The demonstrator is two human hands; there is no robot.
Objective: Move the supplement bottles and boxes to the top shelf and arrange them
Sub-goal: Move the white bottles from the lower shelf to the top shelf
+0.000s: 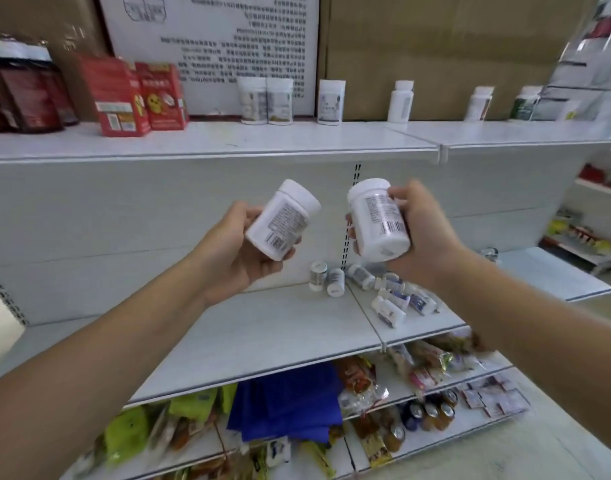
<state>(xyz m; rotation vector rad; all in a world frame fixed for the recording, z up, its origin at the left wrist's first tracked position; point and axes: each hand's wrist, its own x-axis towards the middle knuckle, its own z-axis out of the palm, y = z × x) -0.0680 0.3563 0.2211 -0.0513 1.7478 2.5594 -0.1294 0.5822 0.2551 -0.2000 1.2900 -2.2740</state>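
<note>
1. At centre frame, my left hand (234, 251) curls round a white bottle (283, 220), which tilts with its cap up and to the right.
2. My right hand (425, 237) grips a second white bottle (378, 220) just beside the first, not touching it. The hands hold both in the air below the top shelf.
3. Lower right of centre, the middle shelf (262, 334) carries a cluster of small bottles (366, 285). Two stand upright and the others lie on their sides. None of these has been moved yet.
4. Across the upper frame, the top shelf (228, 140) holds red boxes (131, 98) at left and a spaced row of bottles (330, 100) running right.
5. Judgement: the task is about half done. The two held bottles and the cluster are left to place and align.
</note>
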